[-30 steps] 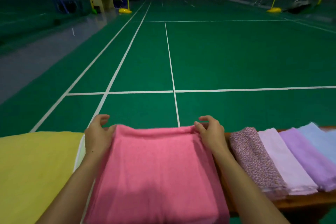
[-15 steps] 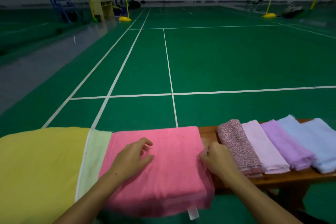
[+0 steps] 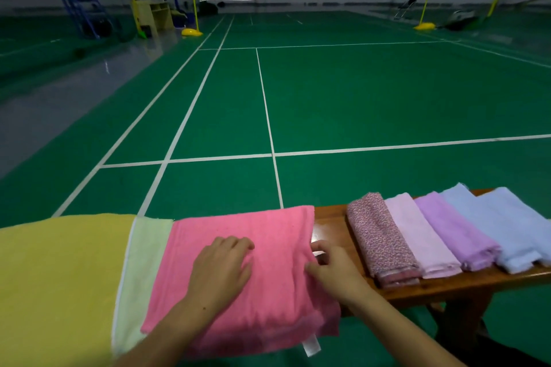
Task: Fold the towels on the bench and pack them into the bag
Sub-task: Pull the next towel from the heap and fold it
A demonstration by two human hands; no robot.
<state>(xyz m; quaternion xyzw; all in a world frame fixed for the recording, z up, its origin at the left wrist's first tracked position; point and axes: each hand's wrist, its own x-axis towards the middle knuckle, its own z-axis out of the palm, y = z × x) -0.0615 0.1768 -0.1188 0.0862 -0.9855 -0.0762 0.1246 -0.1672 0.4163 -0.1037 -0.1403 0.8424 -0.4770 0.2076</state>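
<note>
Four folded towels [image 3: 441, 235] lie right of my fingers; the pink towel [image 3: 247, 271] sits under my flat left hand [image 3: 220, 271], its edge pinched by my right hand [image 3: 334, 268]. Yellow towel [image 3: 59, 283] unfolded; no bag visible.

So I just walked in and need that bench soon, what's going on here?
A person is folding towels on the wooden bench. Their left hand presses flat on the pink towel, while the right hand pinches its right edge. Four folded towels lie in a row to the right; a yellow towel lies to the left. No bag is in view.
</note>
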